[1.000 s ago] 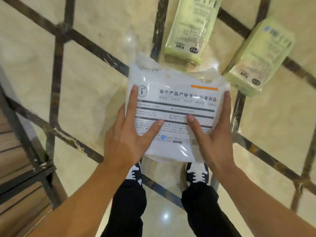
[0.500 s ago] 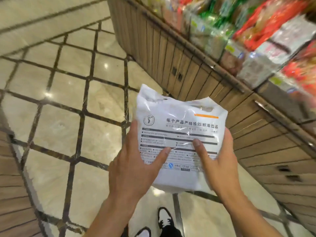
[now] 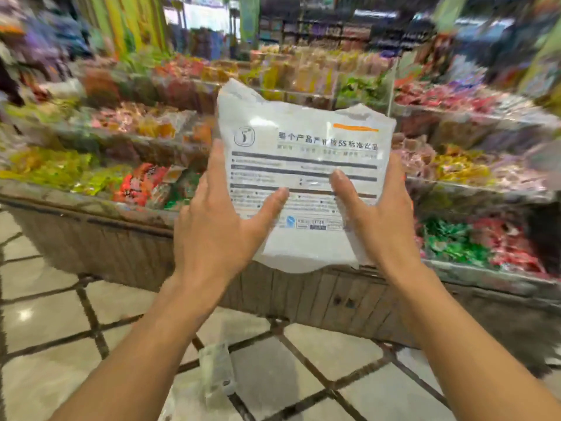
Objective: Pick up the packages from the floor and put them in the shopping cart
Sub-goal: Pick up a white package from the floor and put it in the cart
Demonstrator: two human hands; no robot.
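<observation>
A white plastic package (image 3: 303, 153) with grey printed lines and an orange stripe is held up at chest height in front of me. My left hand (image 3: 218, 226) grips its left edge, thumb on the printed face. My right hand (image 3: 379, 220) grips its right edge the same way. One pale green package (image 3: 217, 372) lies blurred on the tiled floor between my forearms. No shopping cart is in view.
A wooden display stand (image 3: 121, 250) full of colourful wrapped sweets runs across the view just beyond the package. More shelves of goods (image 3: 303, 34) stand blurred behind it. The marble floor with dark diagonal strips (image 3: 318, 360) lies below.
My view has swung up from the floor to the sweets stand. Both hands have lifted the white package with it, keeping the same grip. The two green packages seen earlier dropped out of view.
</observation>
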